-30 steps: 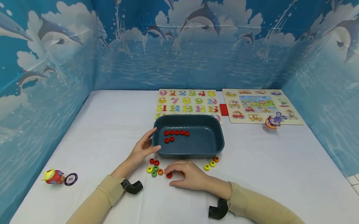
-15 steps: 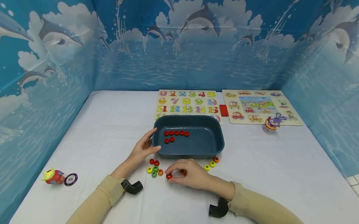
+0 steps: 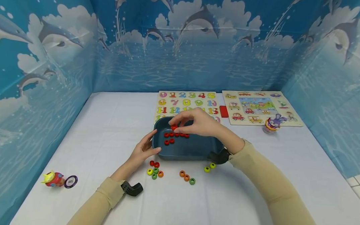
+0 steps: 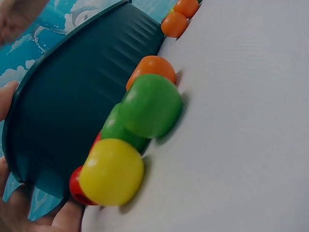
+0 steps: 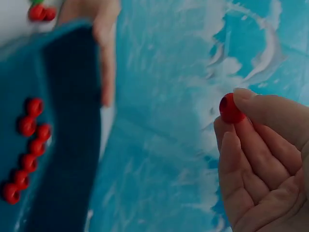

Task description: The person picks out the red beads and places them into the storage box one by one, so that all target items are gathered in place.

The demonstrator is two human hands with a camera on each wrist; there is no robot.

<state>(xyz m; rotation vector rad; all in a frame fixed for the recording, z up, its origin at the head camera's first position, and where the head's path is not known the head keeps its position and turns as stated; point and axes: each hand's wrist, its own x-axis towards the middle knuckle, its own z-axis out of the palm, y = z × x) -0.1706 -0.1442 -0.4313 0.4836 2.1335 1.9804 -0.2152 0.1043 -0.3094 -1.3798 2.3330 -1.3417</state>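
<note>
My right hand (image 3: 197,122) pinches a red bead (image 5: 232,108) between thumb and fingertips, above the back left of a dark blue-green tray (image 3: 202,148). In the tray lie several red beads (image 3: 166,142) in two rows. At its left side, my left hand (image 3: 140,152) rests against the wall with fingers fairly straight and the thumb at the front left corner. Before that corner sit red beads, a yellow bead (image 4: 112,171), green beads (image 4: 152,106) and an orange bead (image 3: 160,173). To their right are orange beads (image 3: 182,173), a green bead (image 3: 192,181) and yellow beads (image 3: 207,169).
Behind the tray lies a number puzzle board (image 3: 169,102), partly covered. A vehicle puzzle board (image 3: 258,107) and a purple rabbit toy (image 3: 274,123) are at the back right. Far left are a red and yellow toy (image 3: 54,179) and a round chip (image 3: 70,181). Dolphin-print curtains surround the table.
My right hand has picked the red bead off the table and carried it up and forward over the tray. The left hand keeps its place.
</note>
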